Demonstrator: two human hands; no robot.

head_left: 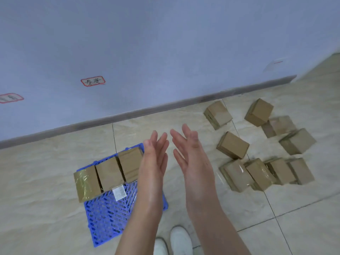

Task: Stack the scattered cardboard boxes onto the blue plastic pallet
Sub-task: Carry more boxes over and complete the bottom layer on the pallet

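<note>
White shoes [176, 240] nearest. Left hand [156, 159] and right hand [191, 157] spread, empty. Three brown cardboard boxes [110, 173] occupy blue slatted plastic pallet [108, 214]; remaining scattered boxes [232, 145] rightward. Recommend: grasp opposite faces, set flush beside row.

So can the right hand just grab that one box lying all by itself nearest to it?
Probably yes. The right hand is open and empty, and the lone box sits on bare floor just to its right with nothing between them. The left hand is empty too.
</note>
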